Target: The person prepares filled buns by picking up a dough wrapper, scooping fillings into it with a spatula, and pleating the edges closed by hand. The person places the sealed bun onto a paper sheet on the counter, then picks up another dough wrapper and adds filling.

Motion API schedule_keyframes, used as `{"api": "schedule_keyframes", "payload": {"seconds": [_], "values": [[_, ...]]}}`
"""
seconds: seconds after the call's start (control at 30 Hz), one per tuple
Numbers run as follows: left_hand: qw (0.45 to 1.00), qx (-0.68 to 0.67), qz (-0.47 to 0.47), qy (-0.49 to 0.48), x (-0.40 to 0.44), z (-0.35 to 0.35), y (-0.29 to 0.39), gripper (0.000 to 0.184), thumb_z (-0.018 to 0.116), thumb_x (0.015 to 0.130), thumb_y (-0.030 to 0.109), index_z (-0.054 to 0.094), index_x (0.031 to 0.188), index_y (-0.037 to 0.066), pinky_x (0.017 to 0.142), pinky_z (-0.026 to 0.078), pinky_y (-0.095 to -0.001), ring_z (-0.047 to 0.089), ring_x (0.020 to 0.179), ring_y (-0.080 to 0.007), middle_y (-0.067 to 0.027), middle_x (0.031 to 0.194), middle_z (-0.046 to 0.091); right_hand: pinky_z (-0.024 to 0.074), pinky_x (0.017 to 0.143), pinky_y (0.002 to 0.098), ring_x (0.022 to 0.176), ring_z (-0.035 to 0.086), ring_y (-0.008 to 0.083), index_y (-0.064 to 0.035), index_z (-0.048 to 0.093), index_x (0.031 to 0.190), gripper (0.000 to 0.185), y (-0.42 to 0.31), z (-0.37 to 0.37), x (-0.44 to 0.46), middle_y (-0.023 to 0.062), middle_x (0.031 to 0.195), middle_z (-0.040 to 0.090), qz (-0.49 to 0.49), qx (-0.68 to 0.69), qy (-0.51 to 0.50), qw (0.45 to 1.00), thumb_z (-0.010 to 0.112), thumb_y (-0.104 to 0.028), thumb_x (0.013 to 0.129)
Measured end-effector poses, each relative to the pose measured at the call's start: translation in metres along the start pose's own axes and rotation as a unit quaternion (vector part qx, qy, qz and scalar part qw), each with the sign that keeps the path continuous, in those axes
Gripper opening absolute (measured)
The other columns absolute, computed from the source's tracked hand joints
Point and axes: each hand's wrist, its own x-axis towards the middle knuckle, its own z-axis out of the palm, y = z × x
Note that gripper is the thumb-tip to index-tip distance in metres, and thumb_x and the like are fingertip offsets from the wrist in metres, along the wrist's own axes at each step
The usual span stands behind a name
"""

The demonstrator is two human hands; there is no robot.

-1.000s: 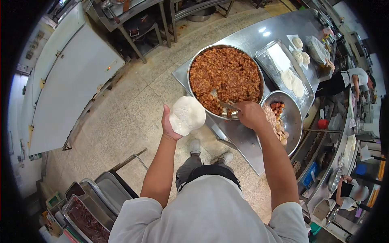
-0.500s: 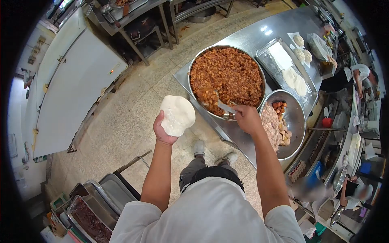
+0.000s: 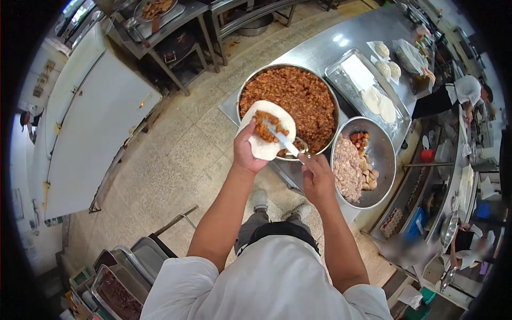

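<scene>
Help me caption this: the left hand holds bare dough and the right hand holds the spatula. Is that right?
The dough isn't bare: the head view shows filling on it. The left hand holds it, the right hand the spatula.

Bright, fairly even light fills the room, falling off into dark shadow beneath the metal bench. Two white glare spots shine on the steel table near its far edge. The chunky filling looks crisp. The wide lens bows the table's edges and blackens the frame's corners; past the table's near corner, a grey patch is blurred.
</scene>
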Motion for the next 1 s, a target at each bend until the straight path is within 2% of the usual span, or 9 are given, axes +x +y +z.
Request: {"api": "schedule_keyframes", "payload": {"seconds": [0.17, 0.27, 0.37, 0.57, 0.63, 0.7, 0.87, 0.97, 1.0], "values": [[0.998, 0.033, 0.028, 0.044, -0.004, -0.023, -0.004, 0.047, 0.054, 0.096, 0.022, 0.047, 0.140, 0.007, 0.108, 0.041, -0.0560, 0.053, 0.127, -0.0345, -0.0145, 0.136, 0.056, 0.0526, 0.068, 0.0387, 0.080, 0.064, 0.0285, -0.0108, 0.070, 0.109, 0.035, -0.017, -0.043, -0.003, 0.0096, 0.091, 0.061, 0.011, -0.093, -0.051, 0.994, 0.062, 0.004, 0.078], [0.998, 0.027, 0.037, 0.044, -0.004, -0.023, -0.006, 0.047, 0.056, 0.094, 0.017, 0.047, 0.139, 0.006, 0.107, 0.044, -0.0530, 0.055, 0.125, -0.0335, -0.0144, 0.134, 0.057, 0.0523, 0.067, 0.0404, 0.080, 0.064, 0.0296, -0.0112, 0.070, 0.109, 0.035, -0.020, -0.038, -0.006, 0.0103, 0.091, 0.061, 0.005, -0.023, -0.002, 1.000, 0.063, 0.002, 0.077], [0.999, 0.027, 0.024, 0.040, -0.010, -0.015, -0.004, 0.050, 0.057, 0.092, 0.013, 0.046, 0.140, 0.007, 0.106, 0.045, -0.0522, 0.056, 0.124, -0.0324, -0.0142, 0.133, 0.058, 0.0518, 0.065, 0.0394, 0.077, 0.064, 0.0295, -0.0104, 0.070, 0.109, 0.037, -0.012, -0.022, -0.010, 0.0108, 0.090, 0.060, -0.028, -0.102, -0.054, 0.993, 0.063, 0.004, 0.076], [0.999, -0.039, 0.013, -0.021, -0.032, -0.024, 0.028, 0.057, 0.057, 0.095, 0.029, 0.042, 0.144, 0.003, 0.108, 0.044, -0.0504, 0.054, 0.128, -0.0338, -0.0163, 0.139, 0.054, 0.0492, 0.062, 0.0350, 0.071, 0.060, 0.0254, -0.0086, 0.070, 0.111, 0.038, -0.034, -0.053, -0.008, 0.0113, 0.087, 0.057, -0.031, -0.024, -0.028, 0.999, 0.059, 0.008, 0.079], [1.000, 0.024, -0.002, -0.001, -0.030, -0.039, 0.040, 0.061, 0.057, 0.094, 0.036, 0.042, 0.144, 0.004, 0.107, 0.044, -0.0549, 0.054, 0.127, -0.0370, -0.0179, 0.140, 0.053, 0.0454, 0.060, 0.0312, 0.068, 0.056, 0.0200, -0.0071, 0.069, 0.113, 0.035, -0.037, -0.059, -0.010, 0.0101, 0.086, 0.056, 0.056, 0.030, -0.034, 0.997, 0.058, 0.007, 0.084], [0.992, 0.121, -0.018, -0.021, -0.032, -0.046, 0.042, 0.067, 0.057, 0.093, 0.041, 0.040, 0.146, 0.005, 0.110, 0.041, -0.0564, 0.050, 0.131, -0.0388, -0.0184, 0.144, 0.049, 0.0421, 0.059, 0.0283, 0.066, 0.051, 0.0158, -0.0045, 0.068, 0.115, 0.032, -0.033, -0.056, -0.013, 0.0086, 0.086, 0.055, 0.048, 0.048, -0.033, 0.997, 0.056, 0.006, 0.087], [0.984, -0.114, -0.013, -0.139, -0.042, -0.015, 0.017, 0.088, 0.056, 0.087, 0.062, 0.034, 0.150, 0.005, 0.117, 0.028, -0.0565, 0.041, 0.138, -0.0396, -0.0200, 0.150, 0.042, 0.0440, 0.064, 0.0299, 0.070, 0.054, 0.0175, -0.0017, 0.066, 0.116, 0.031, -0.028, -0.051, -0.022, 0.0089, 0.087, 0.056, 0.058, 0.065, 0.009, 0.996, 0.057, 0.006, 0.087], [0.998, -0.047, -0.021, -0.036, -0.024, -0.027, 0.007, 0.084, 0.056, 0.089, 0.059, 0.036, 0.149, 0.003, 0.116, 0.030, -0.0554, 0.043, 0.137, -0.0395, -0.0193, 0.149, 0.044, 0.0456, 0.066, 0.0310, 0.074, 0.056, 0.0207, -0.0027, 0.066, 0.118, 0.033, -0.011, -0.035, -0.034, 0.0109, 0.089, 0.058, 0.091, 0.080, 0.030, 0.992, 0.057, 0.005, 0.087], [0.994, -0.079, -0.015, -0.068, -0.022, -0.027, 0.003, 0.072, 0.057, 0.093, 0.049, 0.040, 0.145, 0.002, 0.115, 0.033, -0.0539, 0.046, 0.134, -0.0374, -0.0180, 0.146, 0.048, 0.0456, 0.066, 0.0310, 0.074, 0.056, 0.0207, -0.0027, 0.066, 0.118, 0.033, -0.006, -0.026, -0.036, 0.0109, 0.089, 0.058, 0.092, 0.079, 0.030, 0.992, 0.057, 0.005, 0.087]]}}
